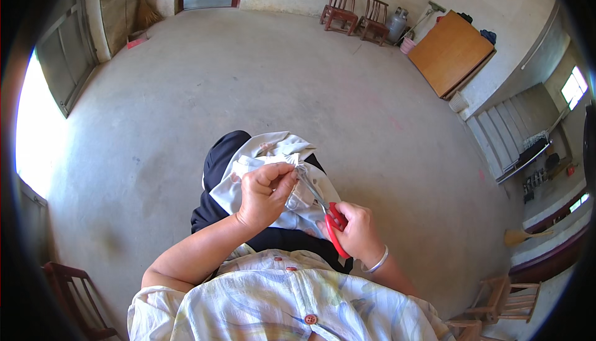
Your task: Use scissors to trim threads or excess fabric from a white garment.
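Observation:
A pale garment or cloth [237, 192] with small pinkish prints lies bunched across my lap, over dark trousers [215, 201]. My left hand [270, 192] pinches a gathered white edge of it between thumb and fingertips. Red-handled scissors [336, 229] are in my right hand [358, 231], with the fingers around the handle loops. Their metal blades point up and left, reaching the cloth right beside my left fingertips. Whether the blade tips have cloth or thread between them is too small to tell.
Bare concrete floor [153, 89] surrounds me. Two wooden chairs [342, 8] and a gas cylinder [398, 24] stand by the far wall. A brown tabletop panel [449, 54] leans at right, near concrete stairs [500, 127]. More wooden chairs [503, 299] stand at lower right.

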Motion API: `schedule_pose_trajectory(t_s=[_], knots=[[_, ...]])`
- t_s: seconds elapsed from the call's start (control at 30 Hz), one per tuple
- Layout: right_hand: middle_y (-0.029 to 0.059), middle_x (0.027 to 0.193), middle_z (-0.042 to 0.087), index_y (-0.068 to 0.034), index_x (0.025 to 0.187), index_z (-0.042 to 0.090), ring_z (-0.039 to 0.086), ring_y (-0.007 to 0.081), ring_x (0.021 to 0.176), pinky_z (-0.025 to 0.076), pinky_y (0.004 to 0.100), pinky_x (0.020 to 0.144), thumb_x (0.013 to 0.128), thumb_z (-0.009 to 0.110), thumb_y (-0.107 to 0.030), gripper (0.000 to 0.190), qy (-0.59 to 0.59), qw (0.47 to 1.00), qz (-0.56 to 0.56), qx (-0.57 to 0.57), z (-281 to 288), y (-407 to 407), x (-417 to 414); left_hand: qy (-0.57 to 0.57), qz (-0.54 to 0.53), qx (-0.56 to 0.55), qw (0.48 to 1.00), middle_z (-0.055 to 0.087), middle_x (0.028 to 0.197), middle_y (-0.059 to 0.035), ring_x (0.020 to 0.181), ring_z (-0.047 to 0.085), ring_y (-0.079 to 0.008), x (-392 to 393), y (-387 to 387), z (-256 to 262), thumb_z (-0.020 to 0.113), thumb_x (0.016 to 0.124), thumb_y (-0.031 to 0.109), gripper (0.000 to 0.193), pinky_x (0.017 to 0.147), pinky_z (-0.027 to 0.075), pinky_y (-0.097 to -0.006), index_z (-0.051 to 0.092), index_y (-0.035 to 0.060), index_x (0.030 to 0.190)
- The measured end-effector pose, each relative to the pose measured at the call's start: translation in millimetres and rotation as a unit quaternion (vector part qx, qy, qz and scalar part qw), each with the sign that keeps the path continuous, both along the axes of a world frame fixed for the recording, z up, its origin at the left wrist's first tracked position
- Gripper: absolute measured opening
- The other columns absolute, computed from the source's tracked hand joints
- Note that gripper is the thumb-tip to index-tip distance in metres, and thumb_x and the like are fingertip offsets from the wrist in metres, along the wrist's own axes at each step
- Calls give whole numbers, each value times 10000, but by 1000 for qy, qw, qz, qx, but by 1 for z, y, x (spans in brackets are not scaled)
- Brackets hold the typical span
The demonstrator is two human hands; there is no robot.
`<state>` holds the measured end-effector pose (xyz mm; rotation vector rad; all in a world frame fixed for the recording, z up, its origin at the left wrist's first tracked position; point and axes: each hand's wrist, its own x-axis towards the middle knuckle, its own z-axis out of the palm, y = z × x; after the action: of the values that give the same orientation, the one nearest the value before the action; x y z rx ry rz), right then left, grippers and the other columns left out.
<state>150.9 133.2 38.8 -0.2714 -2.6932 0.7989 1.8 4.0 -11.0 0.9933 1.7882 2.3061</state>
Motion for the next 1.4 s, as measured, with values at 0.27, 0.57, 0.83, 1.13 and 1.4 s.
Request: schedule_pose_trajectory(t_s=[0.27,0.57,0.83,1.13,1.4], knots=[[175,666,597,-9,762,599,600,344,597,466,393,536,715,742,-269,301,30,999,1,22,-1,0,-3,102,33,-72,992,671,760,-61,713,647,-107,-1,-7,5,612,853,-29,55,661,530,-239,631,-36,904],[180,601,562,-4,709,586,576,332,546,449,378,516,700,760,-251,303,-38,996,1,-86,-5,10,2,-55,-49,16,997,671,796,-92,738,659,-134,1,-4,2,604,860,-22,61,672,546,-256,626,-45,912],[178,605,566,-4,720,589,573,334,543,450,375,518,695,765,-261,313,-12,999,5,-48,1,3,1,84,36,-40,995,671,767,-76,705,650,-114,0,-3,5,637,832,-15,59,636,526,-240,635,-22,891],[174,602,572,-13,712,584,577,341,546,446,387,511,710,754,-268,307,-11,1000,10,-27,4,-2,1,203,110,-72,970,651,701,-120,614,648,-186,0,-6,21,656,754,-33,69,567,505,-261,648,-12,819],[175,593,566,-7,712,579,580,341,546,446,387,508,718,750,-272,315,-14,999,9,-34,1,-3,2,200,98,-84,971,670,787,-138,719,669,-260,2,-8,21,657,742,-26,86,647,525,-307,646,-19,827]])
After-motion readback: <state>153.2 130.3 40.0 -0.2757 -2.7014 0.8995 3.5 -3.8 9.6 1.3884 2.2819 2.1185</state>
